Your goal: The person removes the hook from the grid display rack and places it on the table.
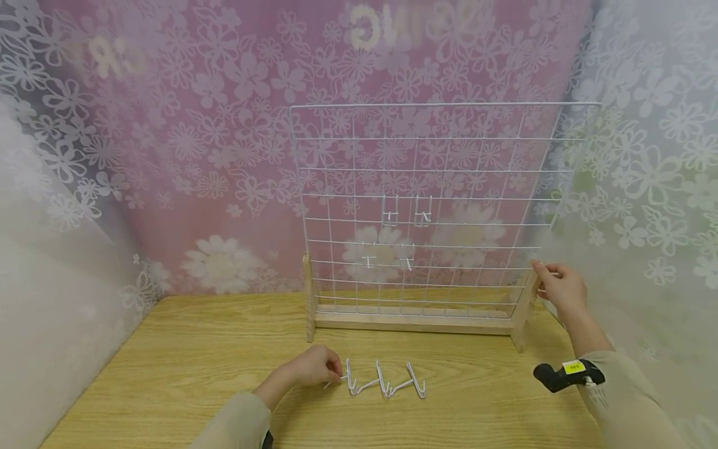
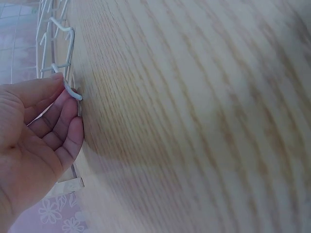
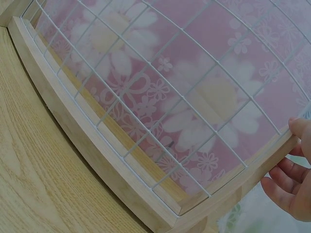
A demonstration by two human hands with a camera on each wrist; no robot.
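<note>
My left hand (image 1: 316, 365) is low over the wooden table, its thumb and fingertips pinching the prong of a white wire hook (image 2: 74, 92). This hook is the leftmost of three in a row; the middle hook (image 1: 380, 377) and the right hook (image 1: 415, 380) lie on the tabletop. At the right, my right hand (image 1: 563, 290) grips the upper end of the stand's wooden side post (image 1: 523, 312), thumb in front and fingers behind. A white wire grid panel (image 1: 443, 104) stands upright in that wooden stand (image 3: 97, 150).
Several white hooks hang on the grid, among them an upper one (image 1: 423, 217) and a lower one (image 1: 368, 262). Behind the table (image 1: 224, 337) hangs a pink flowered curtain (image 1: 168, 187). Pale flowered sheeting (image 1: 656, 206) closes the right side.
</note>
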